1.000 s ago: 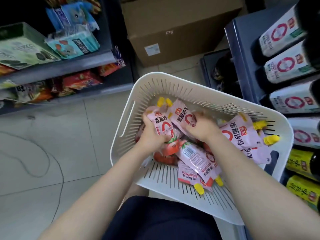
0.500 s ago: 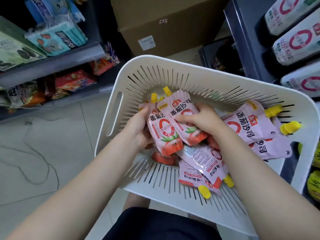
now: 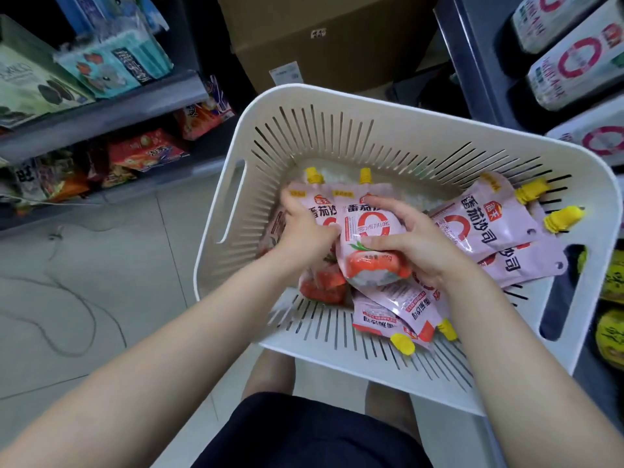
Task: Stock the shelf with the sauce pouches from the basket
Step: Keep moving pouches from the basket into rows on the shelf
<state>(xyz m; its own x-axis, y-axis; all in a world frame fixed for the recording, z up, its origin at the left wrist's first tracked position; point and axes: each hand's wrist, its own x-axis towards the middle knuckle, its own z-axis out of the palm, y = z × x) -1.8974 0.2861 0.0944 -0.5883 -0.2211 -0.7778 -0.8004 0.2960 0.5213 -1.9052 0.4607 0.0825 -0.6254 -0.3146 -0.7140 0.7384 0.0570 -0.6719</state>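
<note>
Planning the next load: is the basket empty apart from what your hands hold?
No: several more sauce pouches lie loose in the basket, to the right of the right hand and beneath it.

Both hands are in the white basket (image 3: 337, 106): left hand (image 3: 304, 231) grips one sauce pouch (image 3: 315, 204), right hand (image 3: 408, 241) clasps another pouch (image 3: 366, 244). More pouches (image 3: 486, 224) lie alongside.

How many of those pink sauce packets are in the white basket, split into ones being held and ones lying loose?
Pink yellow-capped sauce pouches held upright, one per hand (left hand, right hand): 2
Loose pouches lying in the white slotted plastic basket, caps showing: 4
Total: 6, more partly buried underneath.
</note>
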